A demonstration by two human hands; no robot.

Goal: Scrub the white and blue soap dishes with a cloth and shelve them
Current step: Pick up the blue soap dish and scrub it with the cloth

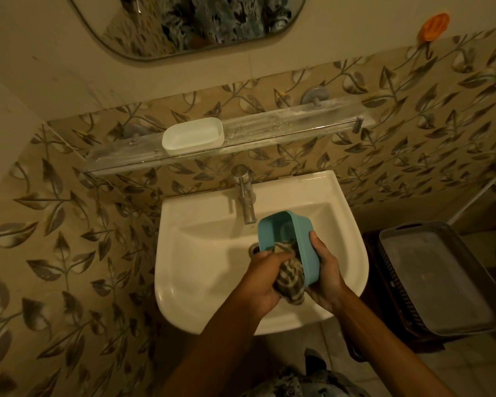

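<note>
Right hand (325, 270) grips the blue soap dish (287, 230) by its right wall, thumb at the rim. The dish is tilted, its open side facing the left hand (262, 277), long axis running away from the hands toward the tap (245, 196), over the sink (201, 267). Left hand bunches the striped cloth (291, 277) and presses it into the dish's near end. The white soap dish (192, 136) sits on the glass shelf (269, 133), beyond and left of both hands, left hand nearer. Judgement: blue dish mid-scrub; shelving it needs a forward, upward reach.

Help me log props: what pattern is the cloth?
The cloth is striped, dark and pale bands; best in the head view.
</note>
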